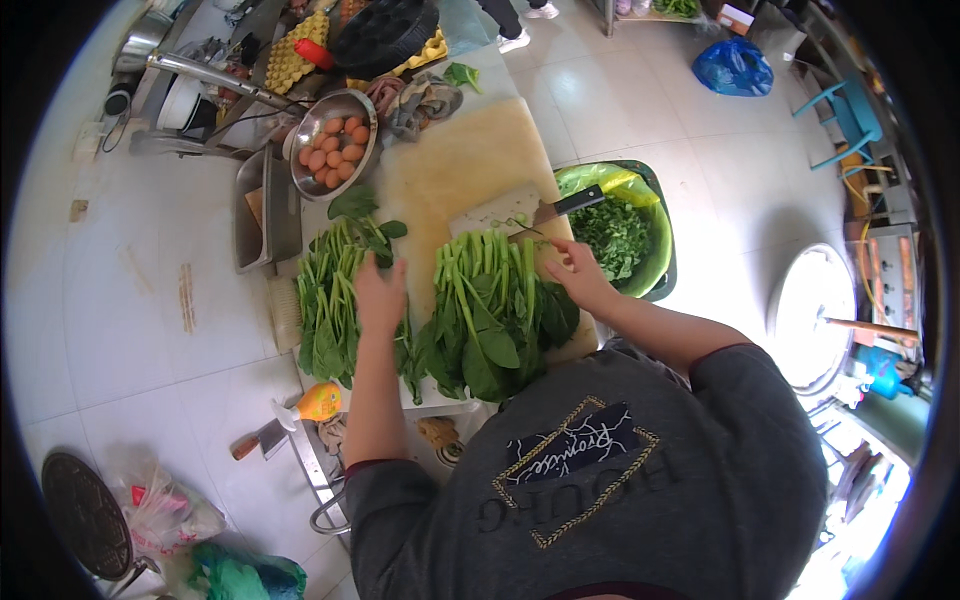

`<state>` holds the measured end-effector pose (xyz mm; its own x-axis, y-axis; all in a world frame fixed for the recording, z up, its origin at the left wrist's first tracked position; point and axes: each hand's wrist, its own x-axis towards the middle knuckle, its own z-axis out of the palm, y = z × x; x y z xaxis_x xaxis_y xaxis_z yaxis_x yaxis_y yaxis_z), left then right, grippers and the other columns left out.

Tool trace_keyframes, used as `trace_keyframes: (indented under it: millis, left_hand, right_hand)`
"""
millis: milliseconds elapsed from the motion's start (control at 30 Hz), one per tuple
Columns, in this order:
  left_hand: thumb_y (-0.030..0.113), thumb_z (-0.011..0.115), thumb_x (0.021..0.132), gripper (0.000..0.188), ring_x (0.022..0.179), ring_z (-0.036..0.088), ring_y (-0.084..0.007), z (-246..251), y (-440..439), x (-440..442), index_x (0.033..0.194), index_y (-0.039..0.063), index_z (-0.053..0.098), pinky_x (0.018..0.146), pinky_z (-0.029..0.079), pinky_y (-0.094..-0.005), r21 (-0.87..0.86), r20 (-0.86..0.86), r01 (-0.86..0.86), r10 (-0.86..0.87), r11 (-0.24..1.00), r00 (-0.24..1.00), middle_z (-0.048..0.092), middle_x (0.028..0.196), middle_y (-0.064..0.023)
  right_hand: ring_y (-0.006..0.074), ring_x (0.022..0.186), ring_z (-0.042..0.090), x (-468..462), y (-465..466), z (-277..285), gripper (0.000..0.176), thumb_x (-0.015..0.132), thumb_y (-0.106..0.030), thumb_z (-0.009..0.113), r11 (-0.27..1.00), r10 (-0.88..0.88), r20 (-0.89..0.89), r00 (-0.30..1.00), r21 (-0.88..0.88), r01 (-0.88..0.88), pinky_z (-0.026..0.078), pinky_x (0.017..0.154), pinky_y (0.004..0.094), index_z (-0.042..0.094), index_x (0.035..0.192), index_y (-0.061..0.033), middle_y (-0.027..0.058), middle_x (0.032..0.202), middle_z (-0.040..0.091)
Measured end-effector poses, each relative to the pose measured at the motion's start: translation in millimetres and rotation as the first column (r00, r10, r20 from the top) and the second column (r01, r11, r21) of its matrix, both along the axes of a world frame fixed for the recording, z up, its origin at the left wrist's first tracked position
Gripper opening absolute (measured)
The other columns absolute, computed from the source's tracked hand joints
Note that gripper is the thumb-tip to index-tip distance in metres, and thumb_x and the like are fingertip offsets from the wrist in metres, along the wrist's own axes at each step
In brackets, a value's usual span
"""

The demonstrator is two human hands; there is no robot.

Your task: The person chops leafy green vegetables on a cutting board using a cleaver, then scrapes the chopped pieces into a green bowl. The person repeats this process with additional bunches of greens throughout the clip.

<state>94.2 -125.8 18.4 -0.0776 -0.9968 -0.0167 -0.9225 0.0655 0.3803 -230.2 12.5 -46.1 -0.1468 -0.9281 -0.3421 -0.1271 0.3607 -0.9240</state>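
Note:
My left hand (381, 292) is over a pile of leafy greens (326, 300) on the counter, thumb and fingers apart; it is slightly blurred. My right hand (581, 274) hovers at the right edge of a second bunch of greens (484, 315), its thumb and forefinger spread. A thin stem (531, 228) ends close to its fingertips; I cannot see it gripped. Both bunches have their cut stem ends pointing away from me. Beyond the second bunch, a cleaver (495, 212) with a black handle lies flat on a worn cutting board (457, 161).
Right of the board stands a bin (666, 225) with a yellow-green liner, containing chopped greens (611, 236). A steel bowl of brown eggs (334, 154), crumpled cloths (420, 101) and a steel container (274, 214) sit at far left. A spray bottle (319, 403) is near the front-left corner.

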Motion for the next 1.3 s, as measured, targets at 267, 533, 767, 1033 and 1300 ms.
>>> trace_keyframes:
  millis: [267, 533, 767, 1033, 1300]
  left_hand:
    - [0.048, 0.071, 0.087, 0.066, 0.11, 0.063, -0.0232, -16.5, 19.1, -94.4, 0.13, -0.001, 0.057, 0.094, 0.049, -0.036, 0.648, -0.563, 0.208, 0.276, 0.733, 0.779, 0.065, 0.122, -0.0128]
    - [0.044, 0.089, 0.062, 0.097, 0.117, 0.059, -0.0321, -5.0, 52.3, -83.4, 0.133, -0.005, 0.045, 0.1, 0.047, -0.0384, 0.393, -0.188, 0.313, -0.258, 0.864, 0.948, 0.058, 0.127, -0.0206]
    - [0.031, 0.091, 0.061, 0.089, 0.12, 0.056, -0.0328, -18.4, 59.5, -77.0, 0.129, -0.003, 0.047, 0.103, 0.045, -0.0388, 0.365, -0.281, 0.35, -0.256, 0.863, 0.925, 0.058, 0.125, -0.0203]
    - [0.053, 0.067, 0.087, 0.082, 0.129, 0.052, -0.0331, -15.0, 24.3, -56.0, 0.141, -0.005, 0.044, 0.109, 0.038, -0.036, 0.555, -0.341, 0.187, 0.017, 0.811, 0.94, 0.052, 0.141, -0.0229]
    - [0.055, 0.07, 0.084, 0.069, 0.107, 0.066, -0.0305, -26.6, 29.9, -50.4, 0.123, -0.001, 0.063, 0.094, 0.049, -0.0383, 0.663, -0.279, 0.234, -0.056, 0.711, 0.959, 0.068, 0.115, -0.0216]
  right_hand:
    - [0.033, 0.136, 0.04, 61.7, 0.4, -35.8, 0.089, 0.08, -0.037, 0.073, 0.928, 0.011, 0.405, 0.914, 0.336, -0.16, 0.036, 0.11, 0.0406, 0.03, 0.148, 0.0019, 0.0238, 0.15, 0.035]
    - [0.0237, 0.127, 0.044, 112.1, 15.6, 17.2, 0.068, 0.086, -0.031, 0.068, 0.773, 0.115, 0.658, 0.744, 0.411, -0.483, 0.038, 0.103, 0.0384, 0.041, 0.143, -0.0048, 0.0072, 0.14, 0.047]
    - [0.0183, 0.088, 0.064, 33.7, -5.3, 7.2, 0.052, 0.092, -0.046, 0.062, 0.551, 0.759, 0.233, 0.608, 0.268, -0.79, 0.052, 0.072, 0.0317, 0.062, 0.123, -0.004, 0.0117, 0.106, 0.067]
    - [0.025, 0.081, 0.069, -2.0, 16.8, -15.6, 0.04, 0.092, -0.043, 0.061, 0.743, 0.649, 0.018, 0.761, 0.204, -0.638, 0.054, 0.073, 0.0398, 0.07, 0.108, -0.008, 0.0121, 0.089, 0.071]
    - [0.0302, 0.089, 0.068, -5.3, -15.5, 18.1, 0.03, 0.091, -0.038, 0.06, 0.924, 0.369, -0.344, 0.864, 0.035, -0.381, 0.054, 0.077, 0.042, 0.069, 0.101, -0.0111, 0.01, 0.092, 0.071]
